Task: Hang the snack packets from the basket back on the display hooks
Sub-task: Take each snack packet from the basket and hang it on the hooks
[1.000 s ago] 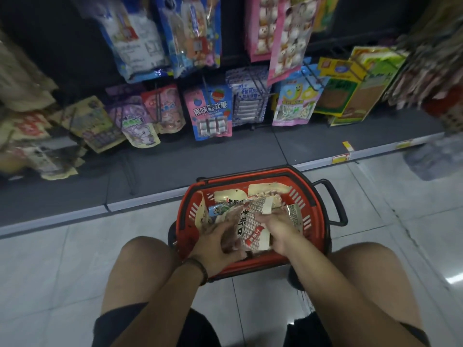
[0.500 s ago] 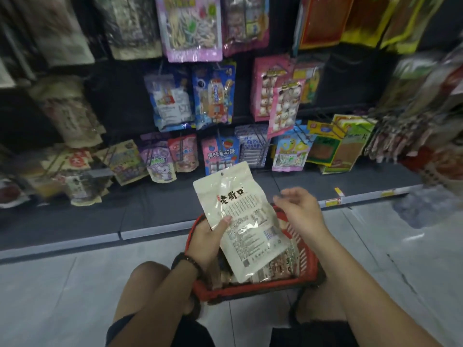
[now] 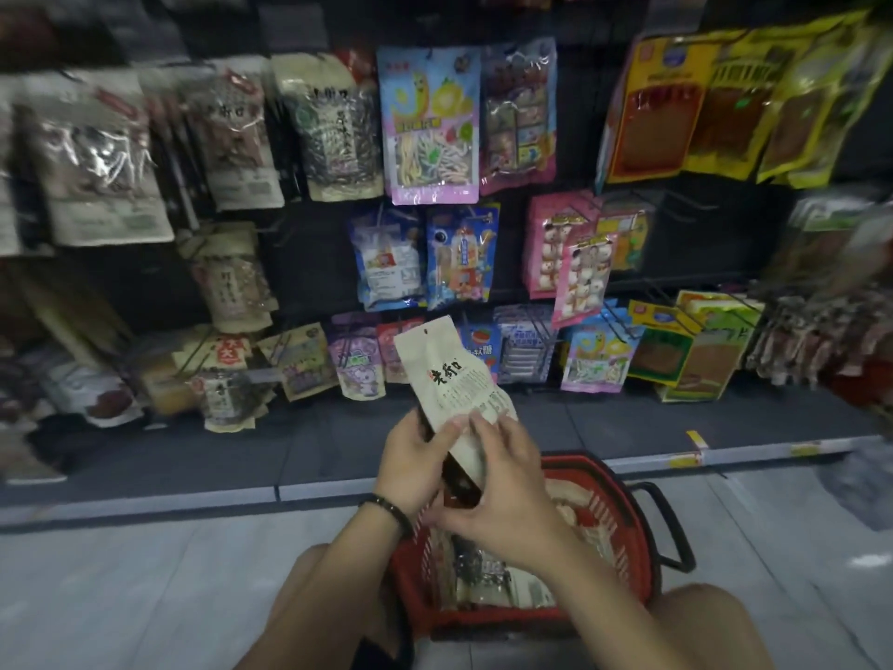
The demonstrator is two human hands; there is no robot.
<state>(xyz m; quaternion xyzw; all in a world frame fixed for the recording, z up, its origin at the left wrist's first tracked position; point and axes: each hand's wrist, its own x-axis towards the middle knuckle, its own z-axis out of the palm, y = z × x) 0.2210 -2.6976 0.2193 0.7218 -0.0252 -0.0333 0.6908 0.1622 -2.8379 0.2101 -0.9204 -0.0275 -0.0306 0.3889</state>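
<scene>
**Item: snack packet [image 3: 449,374], cream, black brush lettering.** It is being held above and just forward of the basket [image 3: 628,486], clear of it and short of the display.

**Grip.** Both hands are clamped on the packet's lower half. The left hand [image 3: 413,456] is gripping the left edge, with its thumb lying across the front. The right hand [image 3: 505,490] is wrapping the lower right side, its fingertips [image 3: 483,425] pressing on the printed face. Neither hand is holding anything else.

**Orientation.** The long axis is running up and away from the hands, leaning slightly to the left. The punched hang hole [image 3: 426,331] is sitting at the far end, farthest from both palms, and the printed face is turned toward the wearer.

**Destination.** The display hooks [image 3: 622,317] are lying beyond the packet's top edge, well apart from it. Similar-looking cream packets [image 3: 328,133] are hanging up and to the left of the hands, on the left hand's side. These are probably the matching row, though blur is keeping the lettering from being read with certainty.

**Handling note.** The next move is likely calling for a reach forward and up to the left, leading with the hole end.

**Stock remaining.** Further packets [image 3: 488,573] are lying in the basket beneath the right wrist.
</scene>
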